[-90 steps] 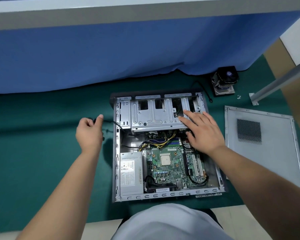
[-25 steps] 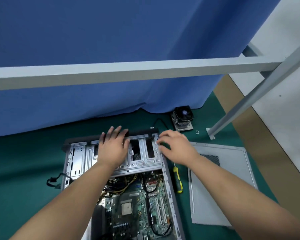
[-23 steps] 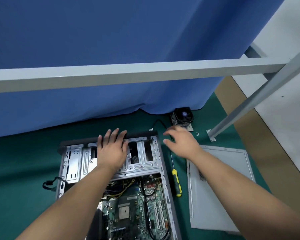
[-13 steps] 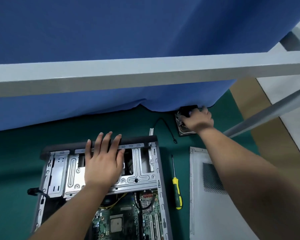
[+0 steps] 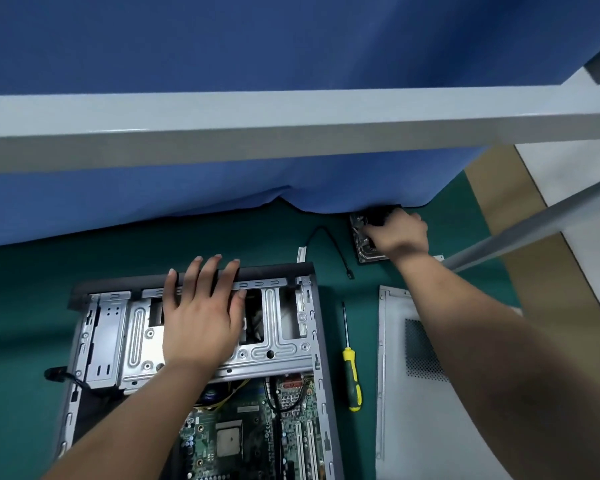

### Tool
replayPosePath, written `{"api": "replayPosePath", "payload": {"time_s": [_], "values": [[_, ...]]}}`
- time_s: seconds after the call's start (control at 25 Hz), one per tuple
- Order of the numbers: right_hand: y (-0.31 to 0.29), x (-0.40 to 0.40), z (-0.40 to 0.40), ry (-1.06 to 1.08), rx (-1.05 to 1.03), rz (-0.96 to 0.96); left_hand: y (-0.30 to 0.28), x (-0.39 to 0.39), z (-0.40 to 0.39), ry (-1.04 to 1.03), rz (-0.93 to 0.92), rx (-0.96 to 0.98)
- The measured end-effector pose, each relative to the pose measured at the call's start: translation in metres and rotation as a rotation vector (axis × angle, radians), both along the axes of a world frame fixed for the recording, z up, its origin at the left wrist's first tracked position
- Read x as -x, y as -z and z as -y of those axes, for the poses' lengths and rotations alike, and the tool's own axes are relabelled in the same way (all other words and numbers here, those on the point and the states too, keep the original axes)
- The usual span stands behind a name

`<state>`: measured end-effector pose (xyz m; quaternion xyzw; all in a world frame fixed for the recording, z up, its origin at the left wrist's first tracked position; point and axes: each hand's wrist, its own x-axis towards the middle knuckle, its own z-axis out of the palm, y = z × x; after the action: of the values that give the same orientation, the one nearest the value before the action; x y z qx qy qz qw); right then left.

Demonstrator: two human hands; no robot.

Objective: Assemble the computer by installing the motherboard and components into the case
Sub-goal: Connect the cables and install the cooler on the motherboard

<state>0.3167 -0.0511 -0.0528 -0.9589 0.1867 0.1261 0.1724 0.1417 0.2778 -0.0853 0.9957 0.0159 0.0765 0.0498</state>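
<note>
Since the frame half a second earlier, the right hand (image 5: 397,233) is remaining on the CPU cooler (image 5: 366,249) at the far edge of the table (image 5: 21,341), and the left hand (image 5: 201,320) is staying flat on the case; the view itself is shifting only slightly. Compared with a second ago, the right hand is now well away from the case, having reached out to the cooler.

The right hand is curling its fingers over the top of the cooler, gripping it; the cooler is sitting on the green table surface just beside the hem of the blue curtain (image 5: 222,188). Its black cable (image 5: 329,242) is trailing leftward across the table.

The left hand is lying open, fingers straight and spread, pressing on the metal drive cage (image 5: 281,344) of the computer case (image 5: 321,341), fingertips reaching the black front bezel. The case is lying on its side, open, with the motherboard (image 5: 253,431) seated inside, its CPU socket (image 5: 228,441) uncovered.

A yellow-handled screwdriver (image 5: 352,375) is lying on the table between the case and the detached side panel (image 5: 423,410).
</note>
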Motion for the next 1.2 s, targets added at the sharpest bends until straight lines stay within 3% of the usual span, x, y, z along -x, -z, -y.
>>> {"api": "replayPosePath", "payload": {"time_s": [0.16, 0.28, 0.36, 0.48, 0.56, 0.72, 0.84, 1.04, 1.2], "values": [[-0.04, 0.044, -0.01, 0.018, -0.091, 0.102, -0.01, 0.001, 0.001, 0.005, -0.072, 0.028], [-0.083, 0.096, -0.031, -0.126, -0.199, 0.282, -0.026, 0.003, -0.003, 0.019, -0.156, 0.173], [-0.106, 0.129, -0.053, -0.293, -0.227, 0.298, -0.04, 0.005, -0.006, 0.007, -0.216, 0.531], [-0.125, 0.172, -0.098, -0.563, -0.219, 0.238, -0.07, 0.022, -0.01, -0.086, -0.357, 1.332], [-0.127, 0.199, -0.126, -0.707, -0.192, 0.19, -0.089, 0.044, -0.017, -0.14, -0.498, 1.617], [-0.116, 0.247, -0.175, -0.863, -0.163, 0.101, -0.091, 0.097, -0.045, -0.079, -0.811, 1.508], [-0.108, 0.273, -0.192, -0.887, -0.198, 0.065, -0.085, 0.132, -0.059, -0.104, -0.881, 1.572], [-0.116, 0.274, -0.181, -0.43, -0.76, -0.069, -0.082, 0.165, -0.074, -0.098, -0.867, 1.676], [-0.118, 0.27, -0.174, -0.469, -0.679, -0.167, -0.084, 0.169, -0.077, -0.049, -0.856, 1.717]]}}
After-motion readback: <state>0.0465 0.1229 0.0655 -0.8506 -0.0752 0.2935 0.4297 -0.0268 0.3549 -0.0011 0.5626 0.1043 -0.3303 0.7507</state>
